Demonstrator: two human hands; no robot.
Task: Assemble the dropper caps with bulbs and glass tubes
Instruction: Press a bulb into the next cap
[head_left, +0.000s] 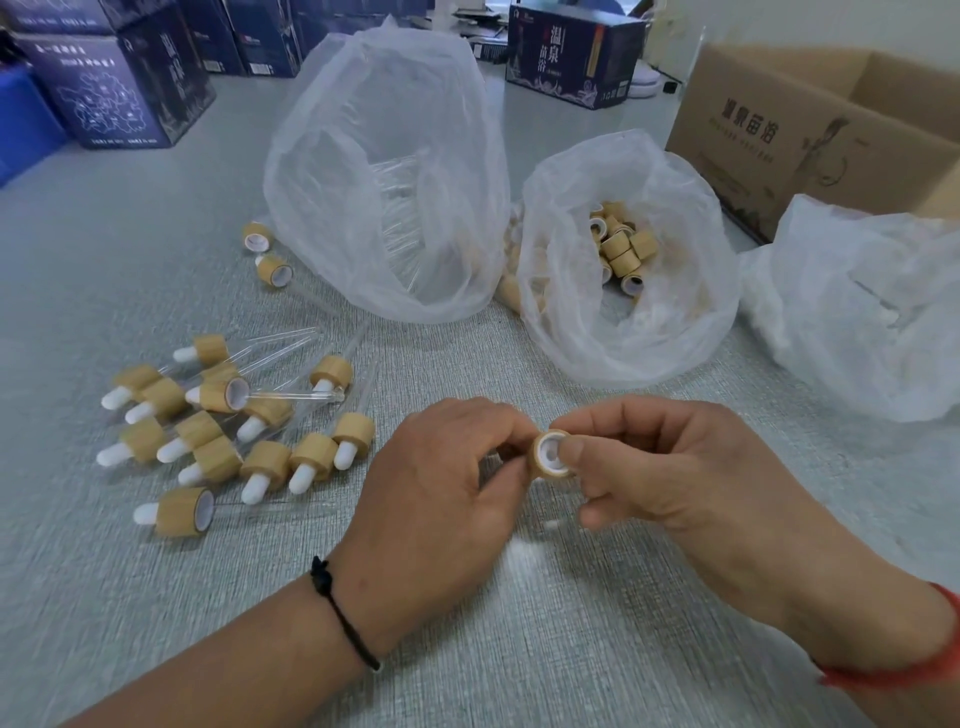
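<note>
Grey woven tabletop (156, 260) fills the head view, with dark printed boxes (119, 88) at eleven o'clock and a cardboard carton (810, 130) at two. Near centre, the right hand (675, 467) pinches a bamboo cap (553, 454) between thumb and curled fingers, its open white-lined mouth facing up toward the camera. The left hand (441, 467), at nine o'clock of the cap and touching it, has fingers curled at its far side; what they hold is hidden. Finished droppers (228, 431) lie at nine o'clock, loose caps in a plastic bag (623, 322) at one, glass tubes in the bigger bag (384, 182) at twelve.
</note>
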